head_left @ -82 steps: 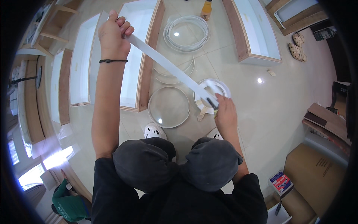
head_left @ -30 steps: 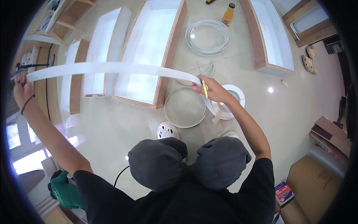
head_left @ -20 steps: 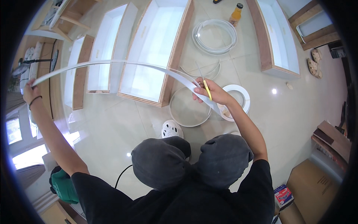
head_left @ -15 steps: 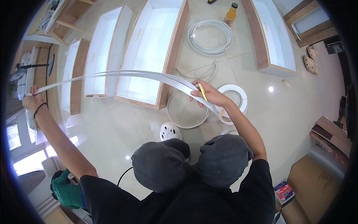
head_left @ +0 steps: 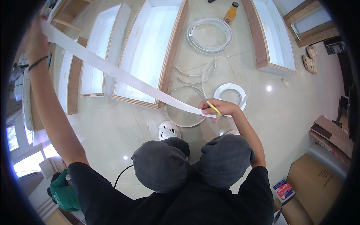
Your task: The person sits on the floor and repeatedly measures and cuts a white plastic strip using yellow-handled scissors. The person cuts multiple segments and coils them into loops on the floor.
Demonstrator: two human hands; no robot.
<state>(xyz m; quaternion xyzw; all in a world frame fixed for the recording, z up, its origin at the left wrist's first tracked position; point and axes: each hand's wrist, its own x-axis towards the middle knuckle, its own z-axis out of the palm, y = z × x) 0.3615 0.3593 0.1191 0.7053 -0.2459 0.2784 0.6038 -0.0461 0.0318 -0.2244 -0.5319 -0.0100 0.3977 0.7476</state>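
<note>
A long white strip of edge banding (head_left: 123,76) stretches between my hands, sloping down from upper left to the middle. My left hand (head_left: 36,41), raised at the far left and slightly blurred, is closed on one end. My right hand (head_left: 222,107) pinches the strip lower down while also holding a slim yellow-handled knife (head_left: 213,107), its blade hard to make out. From there a thin loop of the strip (head_left: 203,73) arches up over the floor. Just beyond that hand lies a flat white roll of banding (head_left: 229,86).
White-lined wooden boxes (head_left: 165,80) stand ahead and left, another box (head_left: 263,56) ahead right. A white coil (head_left: 191,38), a bottle (head_left: 231,14) and a thin hoop (head_left: 176,120) are on the floor. Cardboard (head_left: 313,187) lies at right; a person in green (head_left: 64,192) is at lower left.
My left hand has risen and moved forward, pulling the strip from a sagging arch into a straighter slant. My right hand has shifted slightly right and down, still with the knife.
</note>
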